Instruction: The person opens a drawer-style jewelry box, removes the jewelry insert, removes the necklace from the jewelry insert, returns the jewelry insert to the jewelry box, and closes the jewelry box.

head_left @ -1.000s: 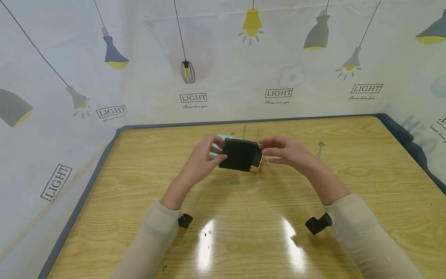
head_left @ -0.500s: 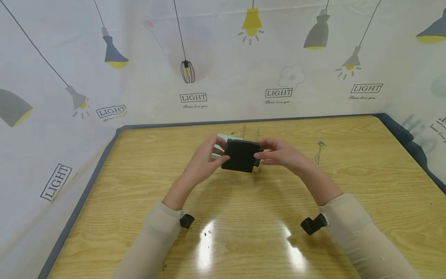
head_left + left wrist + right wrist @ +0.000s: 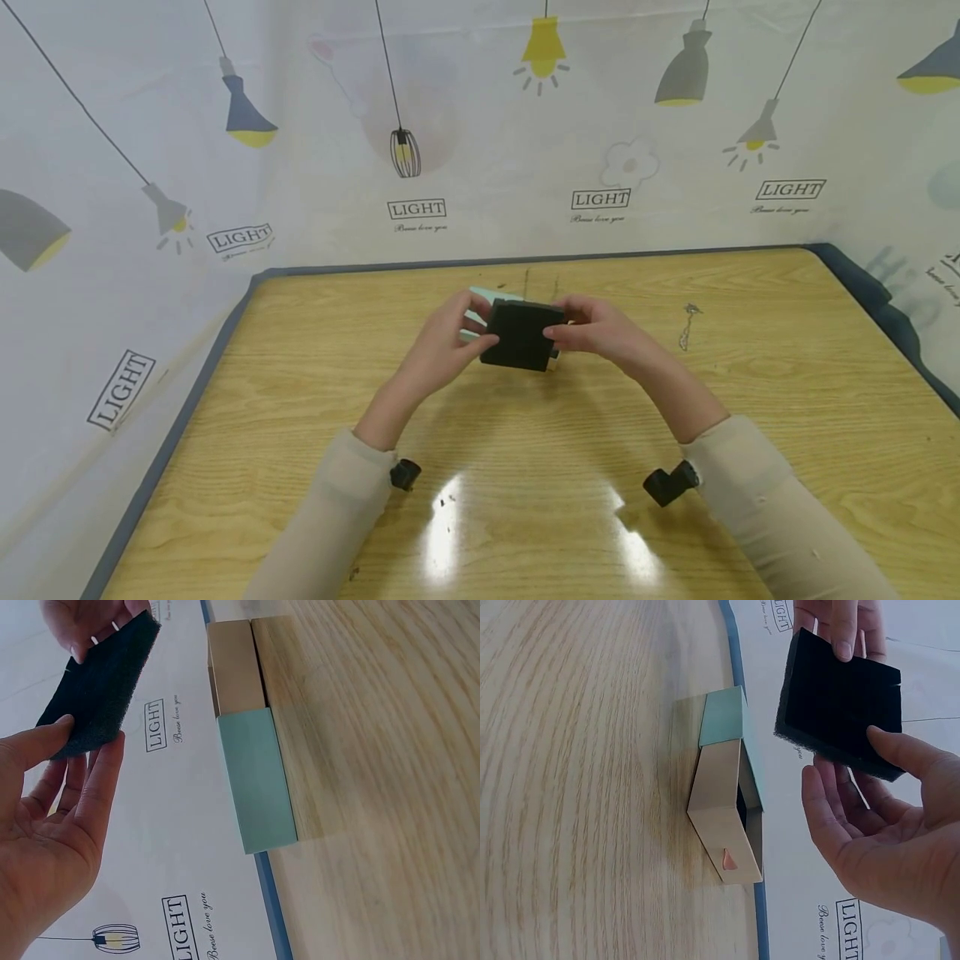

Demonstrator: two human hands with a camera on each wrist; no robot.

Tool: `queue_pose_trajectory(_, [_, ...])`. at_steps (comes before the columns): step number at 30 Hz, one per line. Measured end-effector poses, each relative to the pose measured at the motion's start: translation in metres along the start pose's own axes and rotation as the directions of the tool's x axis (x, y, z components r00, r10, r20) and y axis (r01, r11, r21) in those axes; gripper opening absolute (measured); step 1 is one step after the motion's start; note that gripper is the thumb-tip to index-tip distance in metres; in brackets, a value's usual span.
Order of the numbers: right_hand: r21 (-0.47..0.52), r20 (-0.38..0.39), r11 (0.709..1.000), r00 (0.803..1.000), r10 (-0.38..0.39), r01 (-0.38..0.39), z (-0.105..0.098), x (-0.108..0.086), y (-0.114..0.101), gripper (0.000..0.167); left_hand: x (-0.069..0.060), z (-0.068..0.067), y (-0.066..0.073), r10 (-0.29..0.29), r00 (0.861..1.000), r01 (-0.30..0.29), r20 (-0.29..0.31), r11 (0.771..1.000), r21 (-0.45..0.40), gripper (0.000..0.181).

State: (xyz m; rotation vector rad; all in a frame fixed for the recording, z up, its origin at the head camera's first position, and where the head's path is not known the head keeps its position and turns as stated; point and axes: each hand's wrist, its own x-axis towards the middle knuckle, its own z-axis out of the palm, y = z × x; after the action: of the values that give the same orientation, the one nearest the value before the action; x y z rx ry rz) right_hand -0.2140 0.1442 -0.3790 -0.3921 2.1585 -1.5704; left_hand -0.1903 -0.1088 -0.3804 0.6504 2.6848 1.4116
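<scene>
A square black foam pad (image 3: 521, 335) is held up in front of a small drawer box. My left hand (image 3: 442, 337) pinches its left edge, with the thumb on the near face and the fingers behind. At the opposite edge my right hand (image 3: 600, 329) grips it the same way. Below the pad, in the right wrist view, the box lies on the table with its beige drawer (image 3: 724, 780) pulled partly out of a mint-green sleeve (image 3: 724, 716). A pink ribbon tab (image 3: 729, 859) shows on the drawer's front. Something dark lies inside the drawer.
A thin silver chain (image 3: 686, 327) lies on the wooden table (image 3: 525, 467), right of the box. Small dark marks dot the tabletop. Behind the table hangs a white cloth (image 3: 495, 167) printed with lamps; a blue-grey border runs along the table's edge.
My right hand has moved left and taken hold of the pad's right edge. The pad has shifted slightly right, covering more of the box in the head view.
</scene>
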Motion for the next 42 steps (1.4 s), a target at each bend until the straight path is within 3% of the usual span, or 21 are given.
queue_pose_trajectory(42, [0.120, -0.102, 0.993, 0.995, 0.008, 0.004, -0.0043, -0.0003, -0.0006, 0.018, 0.0017, -0.0046, -0.0074, -0.003, 1.000, 0.003, -0.020, 1.000, 0.006, 0.030])
